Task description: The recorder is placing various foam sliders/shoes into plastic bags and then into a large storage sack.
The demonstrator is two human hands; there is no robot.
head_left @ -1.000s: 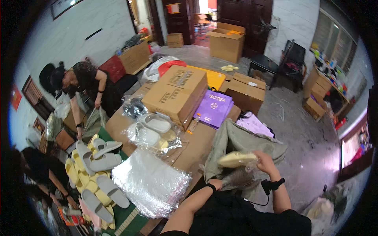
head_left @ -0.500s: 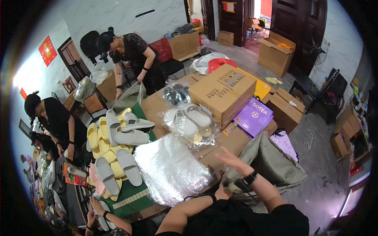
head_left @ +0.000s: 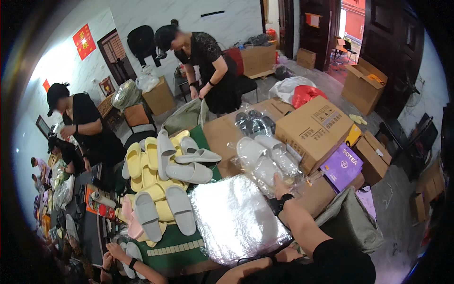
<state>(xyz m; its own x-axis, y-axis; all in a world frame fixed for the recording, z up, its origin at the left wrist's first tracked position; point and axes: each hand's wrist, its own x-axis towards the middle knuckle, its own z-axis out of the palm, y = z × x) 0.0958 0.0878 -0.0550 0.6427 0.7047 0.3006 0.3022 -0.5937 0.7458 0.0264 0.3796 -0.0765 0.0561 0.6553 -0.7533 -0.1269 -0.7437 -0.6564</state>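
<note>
My right hand (head_left: 283, 190) reaches across the table and is closed on the near end of a clear plastic bag of grey slippers (head_left: 255, 156). Its thumb shows on top; the other fingers are mostly hidden. My left hand (head_left: 289, 254) is low, beside the grey-green woven sack (head_left: 347, 220), its fingers hidden behind my right arm. Left of the bagged pair lies a stack of shiny, clear plastic sheets or bags (head_left: 229, 217). Farther left is a pile of loose grey slippers (head_left: 178, 208) and yellow slippers (head_left: 150, 177).
A large cardboard box (head_left: 309, 130) and a purple bag (head_left: 341, 166) are at the table's right. Black slippers in plastic (head_left: 255, 124) lie behind. Another person's hands (head_left: 118, 255) are at the lower left. A person across the table holds a sack (head_left: 187, 118).
My right hand has moved from above the sack to the bagged grey slippers and closed on them. The view has shifted. The person across the table now has both hands on the sack's rim.
</note>
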